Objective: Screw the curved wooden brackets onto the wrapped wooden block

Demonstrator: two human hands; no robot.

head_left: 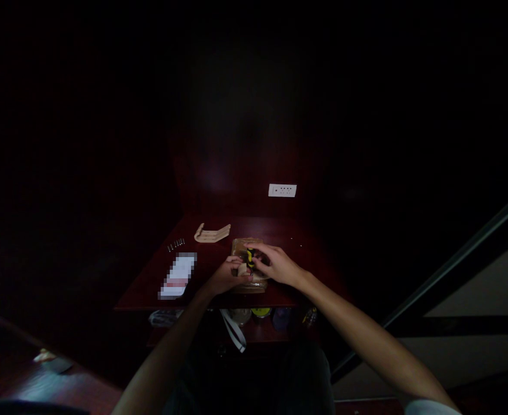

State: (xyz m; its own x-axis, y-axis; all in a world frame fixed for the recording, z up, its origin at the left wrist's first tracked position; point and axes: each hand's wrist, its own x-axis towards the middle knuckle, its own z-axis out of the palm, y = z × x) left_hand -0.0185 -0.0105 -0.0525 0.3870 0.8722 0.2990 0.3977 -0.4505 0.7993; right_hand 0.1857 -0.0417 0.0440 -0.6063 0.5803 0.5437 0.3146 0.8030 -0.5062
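Observation:
My left hand [225, 276] is closed around a small pale wooden-looking piece [242, 269], with its thumb along the near side. From the right, my right hand [277, 264] curls its fingers and thumb around a small yellow-and-black object [250, 257], whose exact kind I cannot make out. The two held things are close together, perhaps touching. Beneath both hands lies a brown cardboard piece with clear, shiny wrapping [258, 286], partly covered by my fingers.
A pale, bent wooden part [213, 234] lies at the back left of the dark red table [210, 297]. Several small metal screws [176, 245] form a row near a blurred white rectangle [178, 276]. A socket plate [282, 190] is on the wall. Below, a shelf holds a white strap [234, 331].

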